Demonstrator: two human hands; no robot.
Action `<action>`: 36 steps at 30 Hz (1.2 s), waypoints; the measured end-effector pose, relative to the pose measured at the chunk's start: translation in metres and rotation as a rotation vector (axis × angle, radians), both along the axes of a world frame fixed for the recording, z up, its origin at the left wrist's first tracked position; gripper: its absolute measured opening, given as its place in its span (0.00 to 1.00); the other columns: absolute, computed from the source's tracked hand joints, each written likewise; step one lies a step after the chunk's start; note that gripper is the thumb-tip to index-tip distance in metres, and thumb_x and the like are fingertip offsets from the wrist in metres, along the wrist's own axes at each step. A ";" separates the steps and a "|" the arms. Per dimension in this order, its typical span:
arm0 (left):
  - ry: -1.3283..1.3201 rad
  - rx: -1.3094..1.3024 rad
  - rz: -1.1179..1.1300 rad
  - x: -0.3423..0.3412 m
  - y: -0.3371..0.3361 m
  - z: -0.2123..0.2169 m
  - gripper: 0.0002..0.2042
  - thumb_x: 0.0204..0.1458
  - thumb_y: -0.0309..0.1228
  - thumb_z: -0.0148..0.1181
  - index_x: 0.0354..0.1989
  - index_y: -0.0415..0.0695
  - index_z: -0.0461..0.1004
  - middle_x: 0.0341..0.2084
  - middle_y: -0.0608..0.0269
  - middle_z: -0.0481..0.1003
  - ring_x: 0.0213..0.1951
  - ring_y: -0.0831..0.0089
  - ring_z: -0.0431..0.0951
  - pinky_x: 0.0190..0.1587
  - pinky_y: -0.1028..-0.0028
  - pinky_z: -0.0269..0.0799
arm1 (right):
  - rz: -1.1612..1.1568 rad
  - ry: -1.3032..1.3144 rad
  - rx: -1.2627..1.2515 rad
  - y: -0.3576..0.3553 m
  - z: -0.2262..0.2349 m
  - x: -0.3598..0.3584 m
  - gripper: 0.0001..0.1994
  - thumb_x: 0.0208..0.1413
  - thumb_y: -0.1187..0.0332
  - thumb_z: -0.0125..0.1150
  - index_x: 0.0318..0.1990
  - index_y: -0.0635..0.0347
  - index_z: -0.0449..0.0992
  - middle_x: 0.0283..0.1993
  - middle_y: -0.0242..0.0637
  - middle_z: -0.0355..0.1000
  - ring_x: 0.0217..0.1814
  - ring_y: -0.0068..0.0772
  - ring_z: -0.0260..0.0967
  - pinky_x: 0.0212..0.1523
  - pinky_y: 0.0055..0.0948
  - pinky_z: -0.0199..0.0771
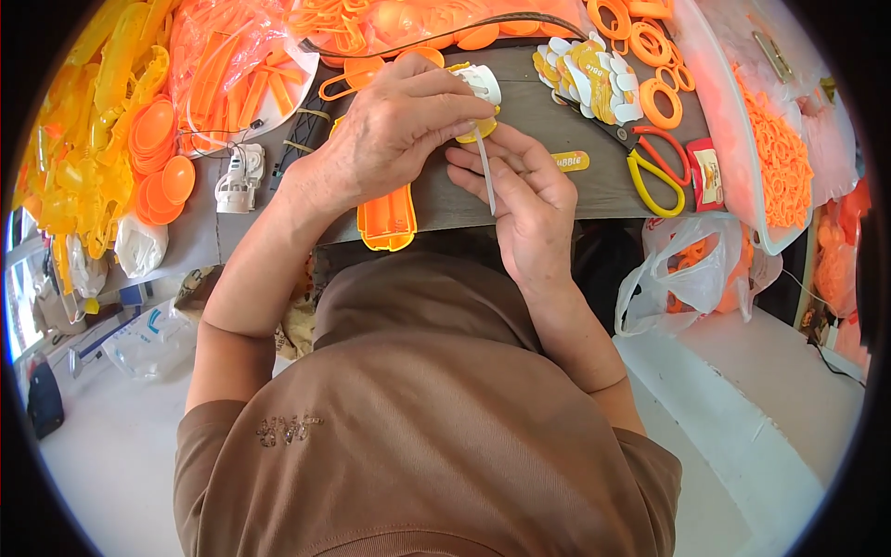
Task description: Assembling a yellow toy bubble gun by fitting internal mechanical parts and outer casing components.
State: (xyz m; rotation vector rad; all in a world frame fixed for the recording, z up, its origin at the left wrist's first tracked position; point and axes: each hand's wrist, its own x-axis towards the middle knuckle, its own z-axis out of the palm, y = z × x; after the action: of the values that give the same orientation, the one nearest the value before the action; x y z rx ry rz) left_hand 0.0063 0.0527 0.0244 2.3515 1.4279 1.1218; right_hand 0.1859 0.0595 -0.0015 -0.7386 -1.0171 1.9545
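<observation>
The left hand seems to grip the yellow-and-white part at its fingertips, while the right hand curls just below beside a white strip, hold unclear, apparently mid-fitting, calling next for steady alignment.

Grey table, pale floor beneath

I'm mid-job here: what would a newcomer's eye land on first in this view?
Probably the bright yellow plastic parts heaped at the far left and the small orange pieces massed at the right. Next, the centre, where the left hand and right hand come together at a thin white strip. Scissors with red and yellow handles lie right of them.
</observation>
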 end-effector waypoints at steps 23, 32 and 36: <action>0.056 0.029 -0.018 -0.002 -0.007 0.002 0.17 0.42 0.20 0.58 0.44 0.39 0.75 0.37 0.58 0.75 0.39 0.59 0.71 0.44 0.66 0.68 | 0.106 0.112 -0.133 0.018 0.003 0.005 0.21 0.65 0.63 0.41 0.55 0.75 0.65 0.51 0.52 0.70 0.52 0.45 0.71 0.50 0.40 0.75; -0.072 0.107 0.437 -0.015 -0.058 0.007 0.14 0.43 0.20 0.63 0.41 0.39 0.77 0.39 0.56 0.75 0.41 0.59 0.73 0.43 0.68 0.70 | 0.101 -0.615 0.282 0.029 0.030 -0.006 0.19 0.56 0.72 0.59 0.52 0.70 0.63 0.41 0.42 0.72 0.34 0.27 0.73 0.31 0.24 0.76; 0.020 -0.030 0.472 -0.005 -0.071 0.002 0.23 0.39 0.27 0.69 0.48 0.41 0.74 0.48 0.54 0.71 0.49 0.55 0.69 0.51 0.63 0.67 | 0.089 -0.726 0.474 0.033 0.019 -0.013 0.23 0.53 0.74 0.61 0.54 0.70 0.60 0.38 0.41 0.71 0.32 0.22 0.70 0.30 0.21 0.72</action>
State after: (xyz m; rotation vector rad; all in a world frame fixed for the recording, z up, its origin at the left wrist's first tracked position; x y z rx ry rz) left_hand 0.0017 -0.0183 0.0260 2.0623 2.0598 1.1636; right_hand 0.1729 0.0927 0.0173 -1.1614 -1.8861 1.4191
